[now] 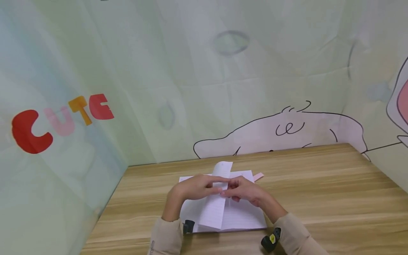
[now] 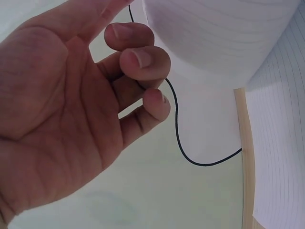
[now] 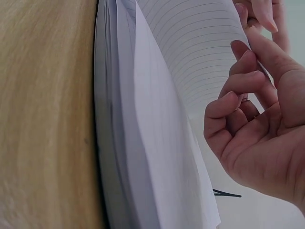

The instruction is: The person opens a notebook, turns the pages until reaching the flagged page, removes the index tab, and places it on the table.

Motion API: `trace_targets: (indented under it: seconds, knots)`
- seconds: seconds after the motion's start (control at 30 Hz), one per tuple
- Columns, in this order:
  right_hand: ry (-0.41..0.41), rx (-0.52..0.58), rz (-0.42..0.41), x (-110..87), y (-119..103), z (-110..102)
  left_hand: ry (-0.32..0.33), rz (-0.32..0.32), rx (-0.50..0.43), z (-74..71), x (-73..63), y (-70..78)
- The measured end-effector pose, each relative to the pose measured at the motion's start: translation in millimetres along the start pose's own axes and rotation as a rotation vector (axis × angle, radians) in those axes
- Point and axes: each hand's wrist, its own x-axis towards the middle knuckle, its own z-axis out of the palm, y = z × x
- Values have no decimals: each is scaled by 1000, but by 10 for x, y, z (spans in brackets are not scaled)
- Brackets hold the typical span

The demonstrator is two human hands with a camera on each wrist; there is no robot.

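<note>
A lined notebook (image 1: 245, 216) lies spread out on the table, with one notebook page (image 1: 214, 212) raised and curving up from its middle. My left hand (image 1: 197, 186) reaches from the left and pinches this page between thumb and index finger; in the left wrist view, the other fingers (image 2: 145, 59) of the left hand are curled loosely. From the other side my right hand (image 1: 243, 190) pinches the free edge of the page, its fingertips meeting those of the left. The right wrist view shows the right hand (image 3: 267, 114) at the edge of the lined page (image 3: 200, 47).
A pink strip (image 1: 258, 176) sticks out beyond the notebook's far right corner. The wooden table (image 1: 334, 191) extends to both sides, with a printed cloth (image 1: 178, 88) hanging behind it. Black wrist devices (image 1: 271, 241) sit near the sleeves.
</note>
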Motion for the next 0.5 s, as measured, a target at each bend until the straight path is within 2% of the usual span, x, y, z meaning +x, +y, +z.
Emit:
trace_targets:
  seconds: [0.27, 0.5]
  knots:
    - [-12, -20, 3, -5, -14, -7, -24, 38, 10, 13, 34, 31]
    - [-17, -44, -4, 9, -16, -33, -23, 21, 31, 12, 27, 4]
